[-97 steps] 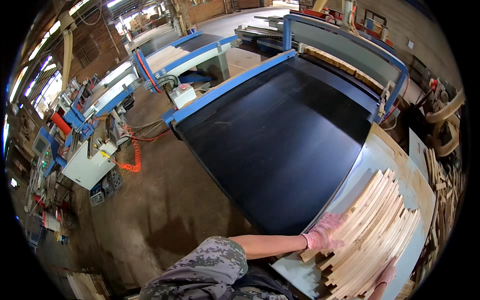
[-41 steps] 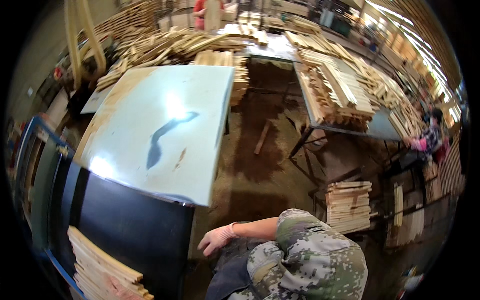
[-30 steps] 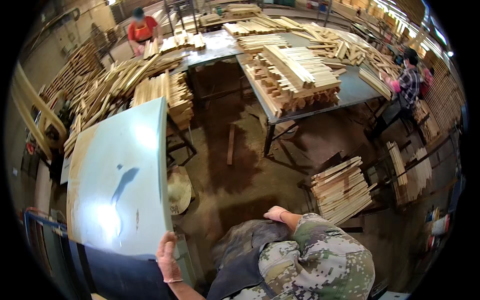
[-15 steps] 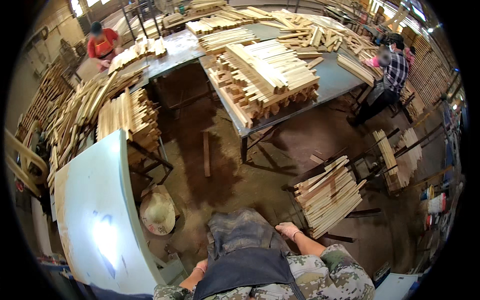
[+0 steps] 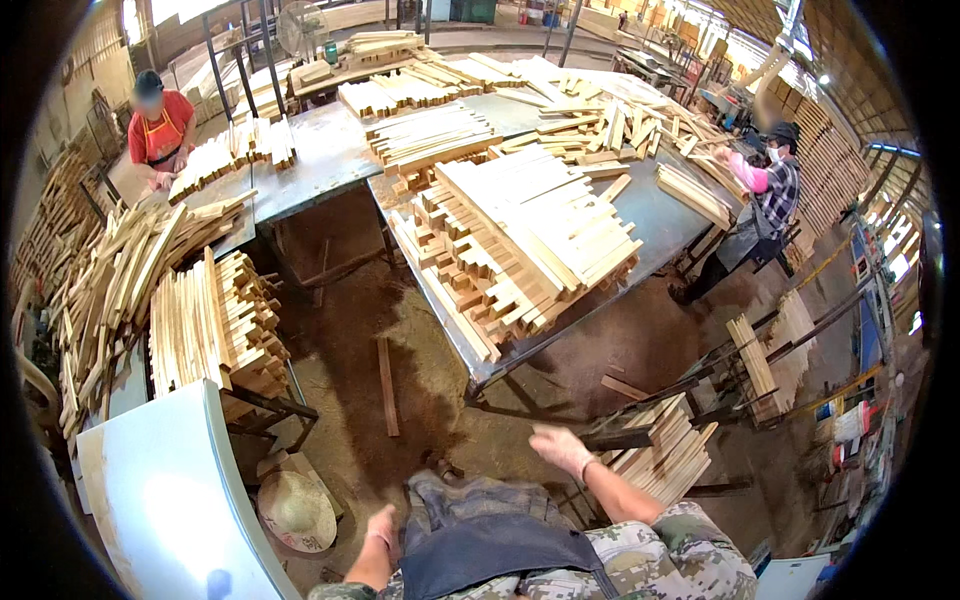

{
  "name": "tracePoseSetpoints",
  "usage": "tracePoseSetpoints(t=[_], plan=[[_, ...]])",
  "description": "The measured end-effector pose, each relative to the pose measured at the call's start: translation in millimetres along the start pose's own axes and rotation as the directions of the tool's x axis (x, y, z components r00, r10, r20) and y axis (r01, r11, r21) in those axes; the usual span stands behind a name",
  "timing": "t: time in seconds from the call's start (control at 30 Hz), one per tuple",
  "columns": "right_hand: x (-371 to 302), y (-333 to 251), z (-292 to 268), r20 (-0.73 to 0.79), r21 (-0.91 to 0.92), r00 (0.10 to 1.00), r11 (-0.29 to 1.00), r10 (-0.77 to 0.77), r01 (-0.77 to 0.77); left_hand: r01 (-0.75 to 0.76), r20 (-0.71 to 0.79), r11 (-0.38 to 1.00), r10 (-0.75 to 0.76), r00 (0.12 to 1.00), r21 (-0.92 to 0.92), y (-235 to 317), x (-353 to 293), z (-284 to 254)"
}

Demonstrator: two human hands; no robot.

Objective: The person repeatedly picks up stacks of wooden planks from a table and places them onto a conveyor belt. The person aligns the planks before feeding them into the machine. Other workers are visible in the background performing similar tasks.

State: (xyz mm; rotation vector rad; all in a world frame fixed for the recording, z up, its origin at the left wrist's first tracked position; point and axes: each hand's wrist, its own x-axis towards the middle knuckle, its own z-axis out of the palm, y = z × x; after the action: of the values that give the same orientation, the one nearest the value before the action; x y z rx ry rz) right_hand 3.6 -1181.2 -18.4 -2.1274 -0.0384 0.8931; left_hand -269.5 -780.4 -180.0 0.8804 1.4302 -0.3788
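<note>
My right hand (image 5: 562, 448), which looks pale and thinly gloved with a band at the wrist, is raised in front of me. Its fingers are curled, and nothing shows in them. Below and beyond it lies a rack-borne stack of wooden strips (image 5: 660, 455); I cannot see any contact. Low at the left of my dark apron (image 5: 490, 548) hangs my left hand (image 5: 382, 528), its fingers too blurred to read. A large pile of wooden strips (image 5: 530, 225) sits on the metal table (image 5: 590, 312) ahead.
A pale-topped surface (image 5: 150, 490) and a straw hat (image 5: 297, 508) are at my left. More stacked strips (image 5: 205, 330) stand beyond them. One strip (image 5: 387, 385) lies on the floor. A person in red (image 5: 160, 130) works far left, another in a checked shirt (image 5: 775, 190) at right.
The view has tilted up and the tables look closer. My right hand has lifted and moved left, away from beside the racked strips. My left hand has come forward at the apron's side.
</note>
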Motion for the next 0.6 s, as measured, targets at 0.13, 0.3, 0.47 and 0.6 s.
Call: tracePoseSetpoints(t=[0.13,0.3,0.47,0.6], plan=[[52.8,-169.9,-66.3,-0.255,0.210,0.915,0.906,-0.312,0.368,-0.217,0.048,0.959,0.211,0.976,0.180,121.4,46.8,38.3],[123.0,-288.9,-155.1,-0.475,-0.508,0.768,0.847,-0.429,0.159,-0.419,0.171,0.897,0.395,0.903,0.143,224.1,16.0,116.0],[213.0,-314.4,-216.3,-0.489,-0.606,0.855,0.773,-0.174,-0.189,-0.312,0.255,0.949,0.293,0.921,0.037,233.8,-2.2,174.3],[235.1,-344.7,-235.9,-0.326,-0.571,0.942,0.811,-0.079,-0.130,-0.115,0.119,0.993,0.114,0.986,0.001,189.0,-11.3,167.4]])
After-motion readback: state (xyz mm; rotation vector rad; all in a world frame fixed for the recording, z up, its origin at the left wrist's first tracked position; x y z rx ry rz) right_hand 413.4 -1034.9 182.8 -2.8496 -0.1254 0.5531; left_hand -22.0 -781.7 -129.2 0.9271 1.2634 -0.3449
